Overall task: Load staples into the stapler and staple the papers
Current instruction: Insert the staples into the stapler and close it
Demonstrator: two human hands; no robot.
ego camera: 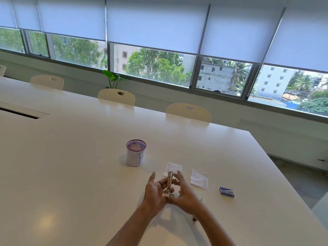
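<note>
A small metal stapler [169,181] is held above the white table [71,166], its long side pointing away from me. My left hand [155,190] grips it from the left with curled fingers. My right hand [184,190] holds it from the right, fingers curled round its near end. Behind the stapler lies a small stack of white papers [174,167]. A second stack of white papers [199,179] lies to the right. A blue staple box [226,191] sits further right on the table.
A purple mesh pen cup [136,153] wrapped in paper stands left of the papers. A small dark bit [194,219] lies on the table by my right forearm. Cream chairs [188,112] line the far edge under the windows. The table's right edge [284,176] runs diagonally.
</note>
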